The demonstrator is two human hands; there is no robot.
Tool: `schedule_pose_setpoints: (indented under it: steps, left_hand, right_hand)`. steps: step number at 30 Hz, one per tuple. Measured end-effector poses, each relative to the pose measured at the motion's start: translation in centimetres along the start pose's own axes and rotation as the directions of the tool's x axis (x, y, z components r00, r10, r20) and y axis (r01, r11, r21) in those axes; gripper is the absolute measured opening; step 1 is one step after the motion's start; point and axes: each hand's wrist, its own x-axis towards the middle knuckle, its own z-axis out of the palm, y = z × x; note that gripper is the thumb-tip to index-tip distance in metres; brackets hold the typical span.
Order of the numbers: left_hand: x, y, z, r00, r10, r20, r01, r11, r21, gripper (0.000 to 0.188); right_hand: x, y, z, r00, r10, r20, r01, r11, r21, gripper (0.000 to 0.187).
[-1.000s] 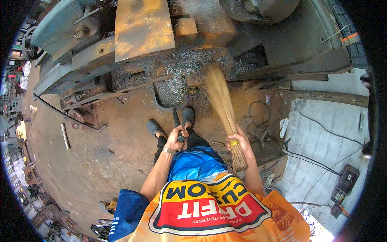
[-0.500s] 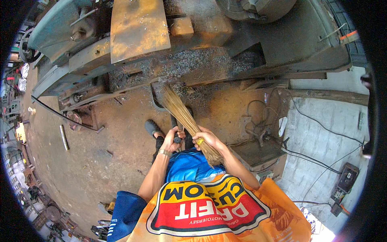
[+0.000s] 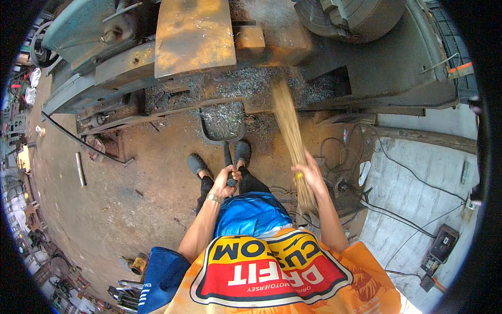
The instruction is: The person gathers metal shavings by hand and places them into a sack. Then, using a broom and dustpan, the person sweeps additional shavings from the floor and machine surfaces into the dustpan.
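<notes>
Logging partial progress: I read a layer of metal shavings (image 3: 222, 119) as already in the dustpan (image 3: 223, 139), which sits against the lathe's (image 3: 402, 70) front edge; plenty are left on the lathe. My left hand (image 3: 227, 180) wraps the dustpan handle; my right hand (image 3: 311, 177) grips the grass broom (image 3: 289, 128) near its yellow band (image 3: 299, 176). Versus half a second ago: broom swung rightward off the pan, tip blurred among shavings, hands farther apart.

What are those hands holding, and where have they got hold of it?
The left hand grips a dustpan by the end of its handle; the right hand holds a straw broom near its yellow band.
</notes>
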Motion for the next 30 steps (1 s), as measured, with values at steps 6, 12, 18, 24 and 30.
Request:
schedule_pose_setpoints:
  steps: [6,12,18,24,30]
  left_hand:
    - [0.3,-0.4,-0.3,1.0,0.019,-0.019,-0.019,1.0,-0.002,0.018]
    - [0.5,-0.4,-0.2,0.999,0.027,-0.032,-0.027,0.999,0.022,0.019]
    - [0.8,-0.7,-0.1,0.997,0.043,-0.072,-0.042,0.999,0.013,0.019]
    - [0.5,-0.4,-0.2,0.998,0.026,-0.05,-0.026,1.0,-0.001,0.019]
    - [0.6,-0.2,-1.1,0.999,0.005,-0.045,-0.005,1.0,-0.001,0.018]
  right_hand:
    - [12.7,5.5,3.5,0.995,0.093,0.045,-0.087,0.988,-0.125,0.072]
    - [4.0,4.1,-0.2,0.989,0.147,0.016,-0.144,0.983,-0.118,0.079]
    - [6.7,2.6,0.7,0.978,0.173,-0.117,-0.177,0.984,-0.025,0.08]
    - [4.8,6.5,5.8,0.971,0.226,0.079,-0.225,0.974,-0.019,0.076]
    - [2.7,1.7,0.3,0.991,0.131,-0.036,-0.133,0.988,-0.08,0.078]
